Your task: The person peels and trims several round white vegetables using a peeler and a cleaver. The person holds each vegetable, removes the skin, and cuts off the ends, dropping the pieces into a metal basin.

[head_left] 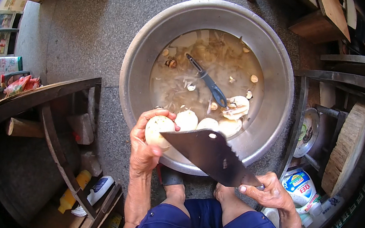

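My left hand (145,143) is closed round a pale, round peeled root vegetable (159,128), turnip-like, over the near left rim of a wide metal basin (136,63). In my right hand (268,191) is the handle of a dark, broad-bladed cleaver (213,156). Its tip reaches left to the vegetable and appears to touch it. Behind the blade, more pale pieces (186,120) lie along the basin's near side, partly hidden. A larger whitish chunk (236,107) sits to their right. A grey-handled peeler (212,88) lies amid cloudy water and peel scraps.
The basin stands on a speckled grey floor (83,35) before my knees. To the left is a wooden shelf (36,93) with bottles beneath. On the right, a rack (302,109) holds a round wooden board (345,150), a metal plate and a white detergent bottle (300,186).
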### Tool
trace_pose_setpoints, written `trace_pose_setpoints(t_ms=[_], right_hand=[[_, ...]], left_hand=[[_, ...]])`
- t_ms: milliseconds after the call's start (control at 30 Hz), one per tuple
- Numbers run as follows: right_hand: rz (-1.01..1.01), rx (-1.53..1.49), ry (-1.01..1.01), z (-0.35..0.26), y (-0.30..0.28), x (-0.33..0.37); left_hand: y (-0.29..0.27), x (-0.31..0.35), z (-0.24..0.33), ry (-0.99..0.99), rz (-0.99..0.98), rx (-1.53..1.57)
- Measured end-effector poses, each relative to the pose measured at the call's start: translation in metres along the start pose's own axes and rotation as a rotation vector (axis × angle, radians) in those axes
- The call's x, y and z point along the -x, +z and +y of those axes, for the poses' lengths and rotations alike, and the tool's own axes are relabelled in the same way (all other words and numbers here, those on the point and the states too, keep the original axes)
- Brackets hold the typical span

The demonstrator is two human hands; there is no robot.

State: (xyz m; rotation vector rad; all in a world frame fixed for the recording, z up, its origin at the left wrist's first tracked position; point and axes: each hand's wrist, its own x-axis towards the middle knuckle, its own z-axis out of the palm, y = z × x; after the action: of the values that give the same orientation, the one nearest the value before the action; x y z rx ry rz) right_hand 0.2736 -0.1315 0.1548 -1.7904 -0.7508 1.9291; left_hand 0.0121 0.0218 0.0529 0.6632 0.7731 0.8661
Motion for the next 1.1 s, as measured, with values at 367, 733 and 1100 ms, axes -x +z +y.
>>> trace_pose_setpoints(t_ms=[367, 733, 1100], right_hand=[[0.051, 0.095, 0.064, -0.001, 0.009, 0.005], [0.054, -0.033, 0.090, 0.005, 0.002, 0.010], [-0.089, 0.059, 0.058, 0.007, 0.000, 0.004]], left_hand=[[0.021, 0.012, 0.007, 0.081, 0.364, -0.502], [0.013, 0.001, 0.004, -0.097, 0.206, 0.120], [0.008, 0.005, 0.001, -0.063, 0.128, -0.007]])
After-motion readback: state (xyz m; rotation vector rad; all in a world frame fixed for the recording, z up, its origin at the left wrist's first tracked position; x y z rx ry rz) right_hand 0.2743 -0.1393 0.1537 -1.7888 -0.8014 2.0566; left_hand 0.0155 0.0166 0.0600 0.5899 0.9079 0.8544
